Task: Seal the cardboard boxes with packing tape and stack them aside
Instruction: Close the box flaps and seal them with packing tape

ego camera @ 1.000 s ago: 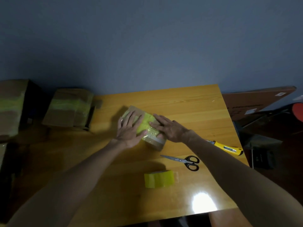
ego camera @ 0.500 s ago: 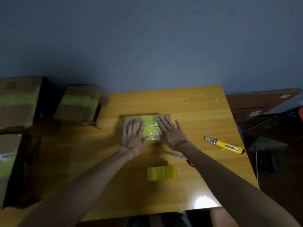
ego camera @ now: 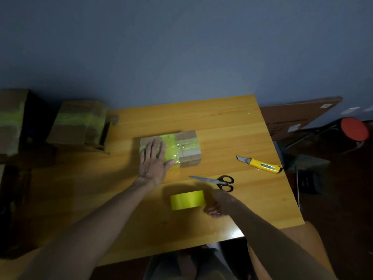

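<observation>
The scene is dimly lit. The wall (ego camera: 181, 47) is rendered grey-blue and is darkened toward the upper corners. The most light is received by the right half of the table (ego camera: 232, 126), while its left half is sunk in shadow. A small patch of glare is seen at the table's near edge, and glints are picked up on the taped box (ego camera: 187, 146). A soft shadow is thrown on the far side of the tape roll (ego camera: 187, 200). The right hand (ego camera: 217, 207) is smeared by blur. The boxes (ego camera: 78, 124) at the left are rendered murky and soft. The table's edges are splayed and the forearms stretched by the wide lens.
</observation>
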